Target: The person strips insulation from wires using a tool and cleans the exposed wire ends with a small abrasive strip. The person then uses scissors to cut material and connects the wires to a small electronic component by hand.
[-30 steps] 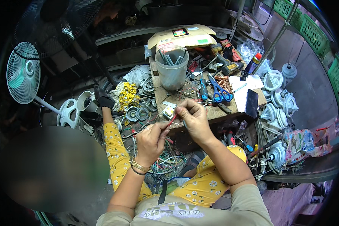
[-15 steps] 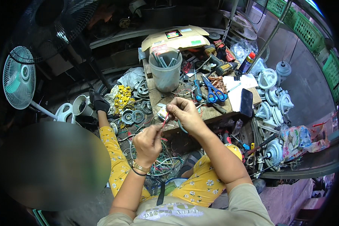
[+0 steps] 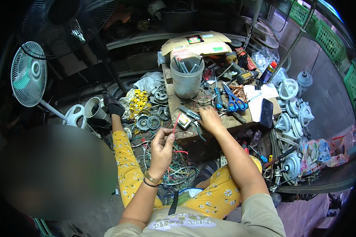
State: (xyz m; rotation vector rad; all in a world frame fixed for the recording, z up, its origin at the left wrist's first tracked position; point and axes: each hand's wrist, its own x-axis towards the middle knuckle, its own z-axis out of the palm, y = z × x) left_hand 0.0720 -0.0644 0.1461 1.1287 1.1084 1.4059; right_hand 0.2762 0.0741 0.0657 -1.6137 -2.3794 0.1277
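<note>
The trouble I judged likeliest was losing the thin red plastic-coated wire (image 3: 176, 123): I had it only in a small pinch above the floor, just off the near edge of the worktop (image 3: 173, 102), and a loosened thumb could have dropped it into the tangled heap of multicoloured wires (image 3: 177, 173) below, where red strands would hide it. The silver-headed pliers-like tool with dark green handles (image 3: 190, 113) was a second worry. One handle seemed to reach past the near edge, so a careless nudge might have tipped it off. The black rectangular phone (image 3: 266, 113) lay by the near right corner, and a swing of my right forearm could have knocked it down.

My left hand (image 3: 162, 147) was closed, thumb against fingers, grasping the red wire so that one end stood up, leaning slightly, in front of the small white box with a yellow patch (image 3: 183, 121). Another red length (image 3: 181, 151) showed beside that hand; whether it was the same piece, I couldn't tell. My right hand (image 3: 211, 119) was down at the near edge, knuckles up, fingers right by the tool; they hid whether I gripped it or merely touched it, and how far they were open.
</note>
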